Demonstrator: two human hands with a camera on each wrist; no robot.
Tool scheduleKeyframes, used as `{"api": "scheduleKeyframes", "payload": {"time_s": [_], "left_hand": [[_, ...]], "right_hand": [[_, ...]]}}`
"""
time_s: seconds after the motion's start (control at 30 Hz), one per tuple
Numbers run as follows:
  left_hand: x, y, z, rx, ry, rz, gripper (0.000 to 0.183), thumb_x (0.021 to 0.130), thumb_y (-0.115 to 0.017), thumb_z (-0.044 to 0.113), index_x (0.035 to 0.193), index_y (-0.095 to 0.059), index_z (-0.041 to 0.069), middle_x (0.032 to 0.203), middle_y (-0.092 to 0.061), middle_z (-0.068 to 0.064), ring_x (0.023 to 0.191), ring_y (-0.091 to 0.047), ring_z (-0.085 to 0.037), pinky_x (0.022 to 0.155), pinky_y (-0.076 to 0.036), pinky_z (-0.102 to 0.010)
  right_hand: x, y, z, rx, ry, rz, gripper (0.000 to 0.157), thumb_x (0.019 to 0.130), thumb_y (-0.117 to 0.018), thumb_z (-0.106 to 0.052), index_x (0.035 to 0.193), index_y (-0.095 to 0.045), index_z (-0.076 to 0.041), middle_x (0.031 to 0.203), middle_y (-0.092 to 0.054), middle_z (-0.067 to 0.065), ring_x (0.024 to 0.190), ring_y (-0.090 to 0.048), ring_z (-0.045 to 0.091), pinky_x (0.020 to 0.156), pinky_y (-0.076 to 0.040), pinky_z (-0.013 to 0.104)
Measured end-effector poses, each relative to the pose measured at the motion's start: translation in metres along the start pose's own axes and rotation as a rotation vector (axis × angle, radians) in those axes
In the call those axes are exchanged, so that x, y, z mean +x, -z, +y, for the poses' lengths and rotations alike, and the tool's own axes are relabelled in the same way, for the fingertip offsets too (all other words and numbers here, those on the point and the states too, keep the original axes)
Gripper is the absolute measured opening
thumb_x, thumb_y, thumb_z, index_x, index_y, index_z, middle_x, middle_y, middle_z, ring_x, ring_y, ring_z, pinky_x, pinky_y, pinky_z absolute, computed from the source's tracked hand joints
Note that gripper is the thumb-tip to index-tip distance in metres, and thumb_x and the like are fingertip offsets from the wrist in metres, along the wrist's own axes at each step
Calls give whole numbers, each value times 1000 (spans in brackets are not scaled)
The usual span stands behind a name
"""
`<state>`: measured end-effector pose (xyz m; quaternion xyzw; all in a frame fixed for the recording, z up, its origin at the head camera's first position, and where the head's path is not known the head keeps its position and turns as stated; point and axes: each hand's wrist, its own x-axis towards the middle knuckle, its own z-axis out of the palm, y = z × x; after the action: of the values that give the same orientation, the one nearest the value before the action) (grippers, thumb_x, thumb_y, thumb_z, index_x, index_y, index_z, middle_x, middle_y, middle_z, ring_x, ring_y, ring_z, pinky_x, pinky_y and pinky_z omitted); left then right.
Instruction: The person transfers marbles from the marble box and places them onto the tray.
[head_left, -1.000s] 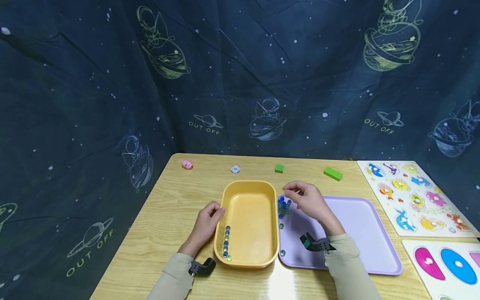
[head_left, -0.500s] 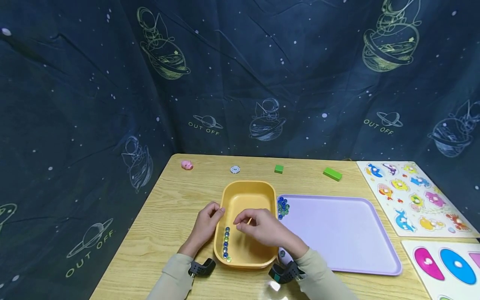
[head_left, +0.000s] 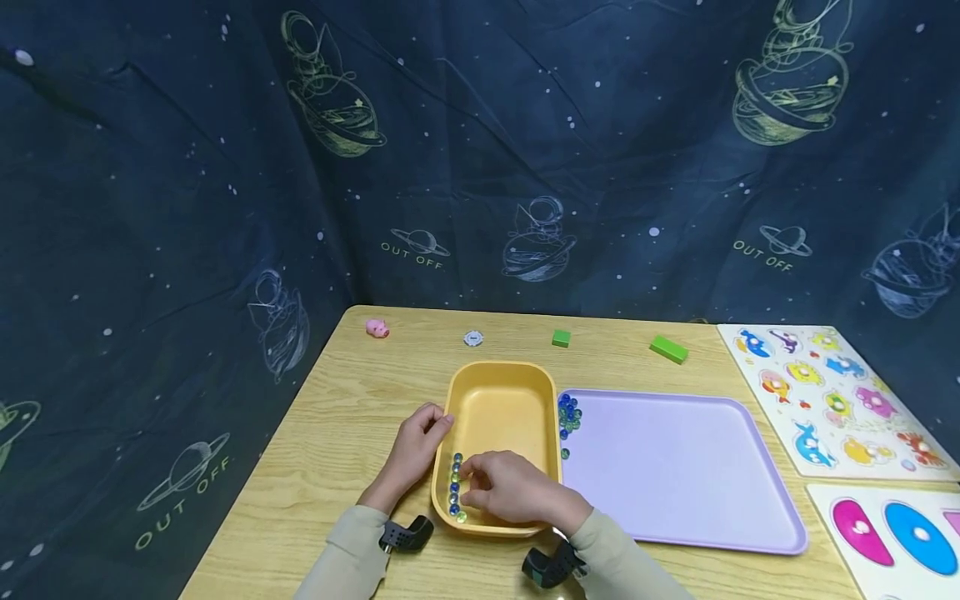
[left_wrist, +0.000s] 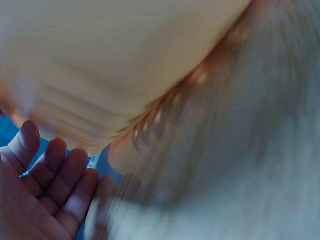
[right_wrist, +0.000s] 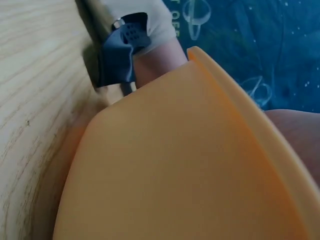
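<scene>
A yellow plastic tub (head_left: 504, 408) stands in the middle of the table. Along its left inner side runs a line of several blue and yellow-green glass marbles (head_left: 454, 487). My left hand (head_left: 417, 437) holds the tub's left wall, thumb at the rim, fingers along the outside. Inside the tub, my right hand (head_left: 510, 487) is bent low beside the marble line. Its thumb and index fingertips look apart; whether a marble sits between them is hidden. The right wrist view shows the tub's outer wall (right_wrist: 160, 160); the left wrist view is blurred, with curved left fingers (left_wrist: 60, 170).
Right of the tub lies a lilac tray (head_left: 675, 467), more marbles (head_left: 569, 414) clustered at its upper-left corner. Behind are a pink pig (head_left: 377, 328), a chip (head_left: 473, 338) and green blocks (head_left: 668, 349). Two puzzle boards, one with sea animals (head_left: 832, 400), lie at right.
My right hand has travelled left from the marbles on the lilac tray into the tub, then down beside the marble line. My left hand stays on the tub's wall.
</scene>
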<state>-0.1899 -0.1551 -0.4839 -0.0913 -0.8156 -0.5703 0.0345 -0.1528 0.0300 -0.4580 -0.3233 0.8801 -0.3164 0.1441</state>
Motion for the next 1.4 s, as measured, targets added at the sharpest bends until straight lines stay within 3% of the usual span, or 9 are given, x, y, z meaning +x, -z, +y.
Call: {"api": "scheduleKeyframes", "payload": {"time_s": [0.07,0.13,0.3,0.67,0.97,1.17,1.4], "left_hand": [[-2,1,10,9,8,-6,21,93,-52,19,77,-53,5,83,-52,-4,76,-48,-15,64,-40,-22],[-2,0,8,14,3,3,21,93,-52,20,77,-53,6,84,-53,-3,76,-48,-14,65,-41,-22],[4,-3,-16,3,-17,35,23,91,-54,28,74,-53,12,84,-55,1,76,-50,-14,65,-41,-22],[6,-3,-16,12,21,35,21,91,-54,20,74,-54,9,85,-56,-2,76,-50,-16,64,-41,-23],[5,-5,-18,-8,-34,61,22,90,-56,26,74,-55,10,83,-55,-1,75,-50,-14,63,-41,-23],[3,-3,-10,-8,-27,41,20,91,-55,20,75,-53,8,83,-54,-2,74,-49,-13,63,-40,-22],[-4,0,14,3,-27,19,18,92,-53,14,77,-53,4,86,-55,-5,76,-49,-14,66,-41,-22]], "right_hand": [[0,-1,0,-16,27,-19,24,83,-65,-29,102,-64,-13,70,-53,-15,64,-48,0,63,-40,17],[-1,-1,-2,-22,61,-45,23,84,-64,-27,102,-65,-12,71,-54,-15,65,-49,-1,63,-41,16],[-3,-4,-7,29,121,-98,22,85,-62,-17,106,-65,-9,77,-58,-16,70,-52,-5,65,-43,12],[-4,-2,-6,69,190,-145,12,85,-61,-8,92,-67,-16,75,-61,-15,69,-54,-8,63,-44,10],[-6,-2,-6,82,229,-128,12,85,-61,-8,84,-65,-19,72,-60,-17,66,-54,-9,62,-44,10],[-6,6,-4,107,226,-47,10,83,-61,-8,84,-66,-17,72,-62,-14,63,-53,-6,59,-44,11],[-11,43,7,152,69,212,13,85,-58,-12,94,-64,-18,80,-58,-9,62,-50,7,55,-43,21]]}}
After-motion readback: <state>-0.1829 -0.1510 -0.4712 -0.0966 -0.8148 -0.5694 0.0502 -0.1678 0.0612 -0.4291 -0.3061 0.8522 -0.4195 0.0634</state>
